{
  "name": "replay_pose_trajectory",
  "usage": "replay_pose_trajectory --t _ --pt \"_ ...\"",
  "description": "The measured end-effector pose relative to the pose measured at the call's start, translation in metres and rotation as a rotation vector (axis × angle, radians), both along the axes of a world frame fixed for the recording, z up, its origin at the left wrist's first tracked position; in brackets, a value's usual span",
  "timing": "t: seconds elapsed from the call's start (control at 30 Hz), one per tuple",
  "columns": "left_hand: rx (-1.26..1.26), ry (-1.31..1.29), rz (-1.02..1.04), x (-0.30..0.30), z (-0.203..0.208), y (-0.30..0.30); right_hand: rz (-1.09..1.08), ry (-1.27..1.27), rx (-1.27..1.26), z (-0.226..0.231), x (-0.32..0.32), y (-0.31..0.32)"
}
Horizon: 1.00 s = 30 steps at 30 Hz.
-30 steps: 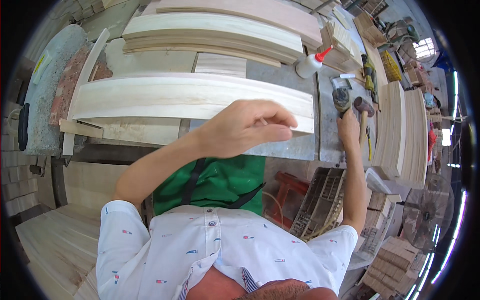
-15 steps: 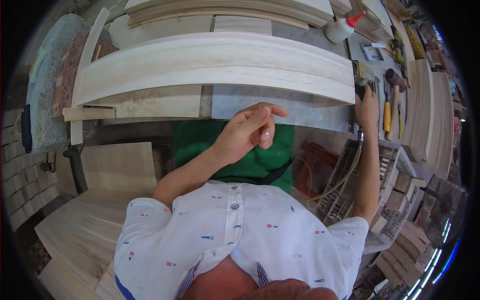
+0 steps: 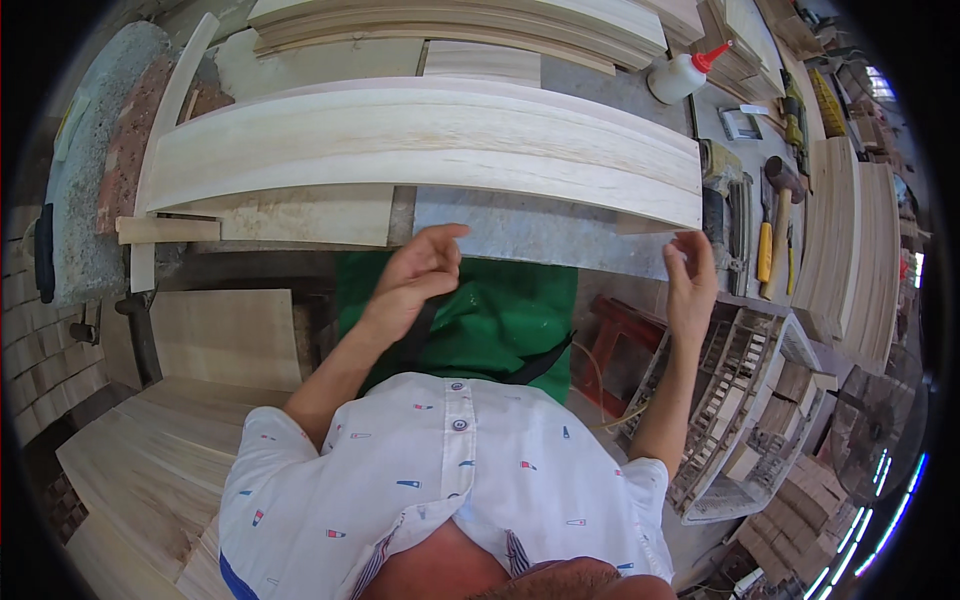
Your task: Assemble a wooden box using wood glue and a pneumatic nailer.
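Our long pale board [image 3: 430, 140] sits on the bench [image 3: 520, 225]. By the bench's near edge, our left hand [image 3: 408, 285] curls halfway; we can't tell what it holds. Our right hand [image 3: 690, 285], a little open, looks empty. At the bench's back, stacked boards [image 3: 460, 30] are cut off.

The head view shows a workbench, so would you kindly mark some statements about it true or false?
1. The bare right hand is near the right end of the long pale wooden board. True.
2. The bare left hand holds the board's left end. False: it is apart from the board.
3. The white bottle with a red pointed cap is beyond the board. True.
4. The brown-headed mallet lies left of the board. False: it lies to the right.
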<state>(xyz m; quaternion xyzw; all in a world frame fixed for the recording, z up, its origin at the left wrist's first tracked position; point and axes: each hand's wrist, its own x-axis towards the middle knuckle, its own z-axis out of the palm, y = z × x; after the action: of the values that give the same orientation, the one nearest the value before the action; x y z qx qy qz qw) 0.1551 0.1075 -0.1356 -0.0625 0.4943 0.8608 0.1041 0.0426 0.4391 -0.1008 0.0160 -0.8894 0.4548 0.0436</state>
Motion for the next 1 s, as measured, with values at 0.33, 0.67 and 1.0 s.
replay_pose_trajectory --t 0.33,0.67,1.0 --pt "0.266 0.276 0.414 -0.022 0.048 -0.054 0.088 -0.071 -0.11 -0.009 -0.005 -0.01" --pt "0.342 0.205 0.37 -0.023 0.059 -0.054 0.105 -0.262 -0.466 -0.024 -0.007 0.021" --pt "0.716 0.434 -0.012 -0.049 -0.017 -0.052 0.319 -0.263 -0.903 0.037 -0.007 0.021"
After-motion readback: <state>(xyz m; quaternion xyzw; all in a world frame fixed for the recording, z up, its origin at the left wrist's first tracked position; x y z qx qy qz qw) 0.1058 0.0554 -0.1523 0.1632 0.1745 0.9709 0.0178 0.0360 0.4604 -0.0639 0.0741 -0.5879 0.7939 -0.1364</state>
